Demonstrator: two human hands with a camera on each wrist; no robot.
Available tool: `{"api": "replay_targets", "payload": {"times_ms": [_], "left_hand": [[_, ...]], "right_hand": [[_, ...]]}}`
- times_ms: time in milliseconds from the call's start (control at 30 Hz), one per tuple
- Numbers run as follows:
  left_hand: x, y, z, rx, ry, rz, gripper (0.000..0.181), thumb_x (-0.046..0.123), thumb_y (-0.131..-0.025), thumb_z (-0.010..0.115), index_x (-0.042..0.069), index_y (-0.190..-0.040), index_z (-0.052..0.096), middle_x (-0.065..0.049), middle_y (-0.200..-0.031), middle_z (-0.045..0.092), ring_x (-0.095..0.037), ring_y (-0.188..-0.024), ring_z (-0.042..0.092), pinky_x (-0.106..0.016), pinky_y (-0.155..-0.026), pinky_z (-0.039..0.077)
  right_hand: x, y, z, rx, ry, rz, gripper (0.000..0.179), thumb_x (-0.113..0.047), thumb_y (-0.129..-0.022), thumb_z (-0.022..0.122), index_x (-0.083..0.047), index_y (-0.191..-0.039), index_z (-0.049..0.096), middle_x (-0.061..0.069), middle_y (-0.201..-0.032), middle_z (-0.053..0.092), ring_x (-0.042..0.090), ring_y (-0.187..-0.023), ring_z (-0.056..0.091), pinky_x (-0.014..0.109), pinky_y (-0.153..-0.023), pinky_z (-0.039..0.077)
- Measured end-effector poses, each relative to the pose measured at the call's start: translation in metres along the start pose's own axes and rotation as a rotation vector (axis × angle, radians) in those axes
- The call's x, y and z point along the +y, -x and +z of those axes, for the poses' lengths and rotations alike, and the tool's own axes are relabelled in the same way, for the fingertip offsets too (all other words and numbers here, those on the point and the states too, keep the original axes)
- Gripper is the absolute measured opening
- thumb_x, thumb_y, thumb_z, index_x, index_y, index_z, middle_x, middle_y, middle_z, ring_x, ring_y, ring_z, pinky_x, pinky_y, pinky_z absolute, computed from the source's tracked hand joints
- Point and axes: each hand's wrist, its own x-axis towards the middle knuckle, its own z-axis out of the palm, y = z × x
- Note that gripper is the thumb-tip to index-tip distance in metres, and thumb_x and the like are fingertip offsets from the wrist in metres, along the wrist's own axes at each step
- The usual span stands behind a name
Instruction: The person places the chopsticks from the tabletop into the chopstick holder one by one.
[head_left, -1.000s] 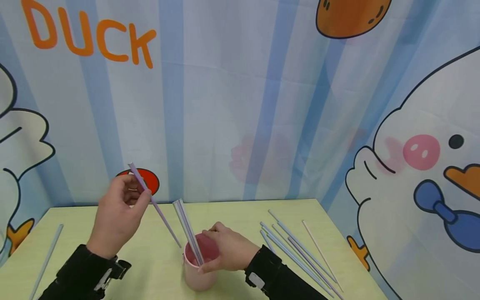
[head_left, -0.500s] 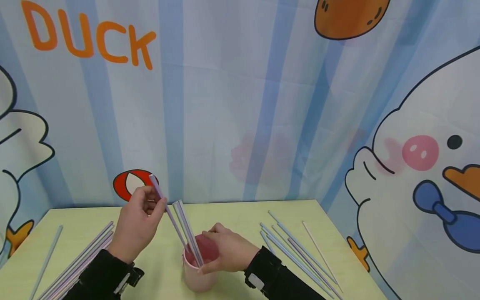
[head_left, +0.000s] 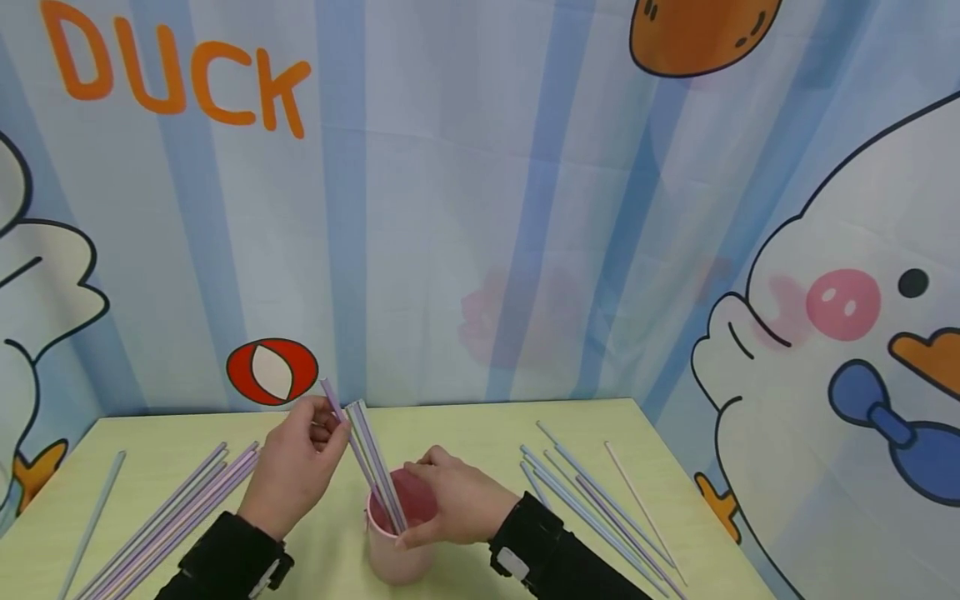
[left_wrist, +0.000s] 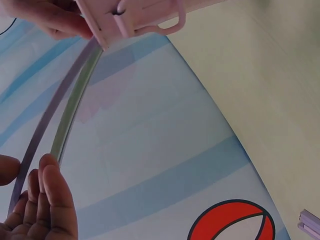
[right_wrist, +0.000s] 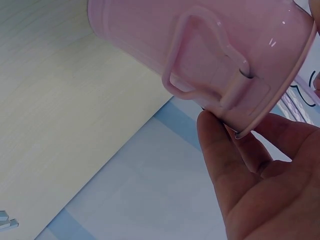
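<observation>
"While the left hand [head_left: 292, 471] pinches the purple stick [head_left: 360, 456], how should it be lowered?"

"Gently, along the bundle [head_left: 377, 457]: below and right of that hand, its lower end seems inside the pink cup [head_left: 397, 563]. The right hand [head_left: 459, 493], gripping that cup, should brace it."

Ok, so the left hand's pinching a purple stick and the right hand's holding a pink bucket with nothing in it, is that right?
Not quite: the pink bucket isn't empty. The head view shows a bundle of sticks leaning in it. The left hand does pinch a purple stick, and the right hand does hold the bucket.
</observation>
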Motion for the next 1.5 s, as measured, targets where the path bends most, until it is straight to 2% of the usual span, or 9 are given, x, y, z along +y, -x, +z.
{"api": "replay_targets", "payload": {"times_ms": [300,533,800,1500], "left_hand": [[-0.006,0.003,0.011,-0.079,-0.036,-0.026,0.028,0.021,-0.096,0.061,0.002,-0.114,0.052,-0.008,-0.090,0.060,-0.020,-0.078,0.056,-0.034,-0.067,0.056],[-0.009,0.004,0.018,-0.132,-0.062,-0.071,0.030,0.023,-0.096,0.062,0.002,-0.116,0.052,-0.008,-0.088,0.058,-0.020,-0.075,0.054,-0.030,-0.066,0.057],[-0.012,0.006,0.023,-0.175,-0.069,-0.090,0.028,0.023,-0.095,0.063,0.004,-0.113,0.053,-0.006,-0.085,0.058,-0.018,-0.074,0.054,-0.029,-0.064,0.056],[-0.014,0.009,0.026,-0.184,-0.098,-0.083,0.029,0.024,-0.096,0.062,0.003,-0.115,0.054,-0.005,-0.084,0.056,-0.018,-0.072,0.051,-0.029,-0.063,0.053]], "right_hand": [[-0.001,0.002,0.000,0.011,-0.001,-0.007,0.094,-0.061,-0.070,0.076,-0.008,-0.143,0.051,-0.001,-0.118,0.052,0.007,-0.097,0.058,0.023,-0.085,0.055],[-0.003,0.003,-0.001,0.013,0.012,-0.008,0.094,-0.061,-0.070,0.076,-0.008,-0.143,0.051,0.000,-0.120,0.052,0.008,-0.099,0.059,0.023,-0.086,0.054],[-0.001,0.000,0.000,0.000,0.009,0.001,0.095,-0.063,-0.070,0.075,-0.009,-0.143,0.050,-0.002,-0.119,0.052,0.008,-0.098,0.058,0.023,-0.085,0.055],[0.000,0.000,0.001,0.017,0.032,-0.028,0.095,-0.063,-0.071,0.074,-0.007,-0.143,0.050,0.000,-0.119,0.052,0.008,-0.099,0.058,0.023,-0.086,0.054]]}}
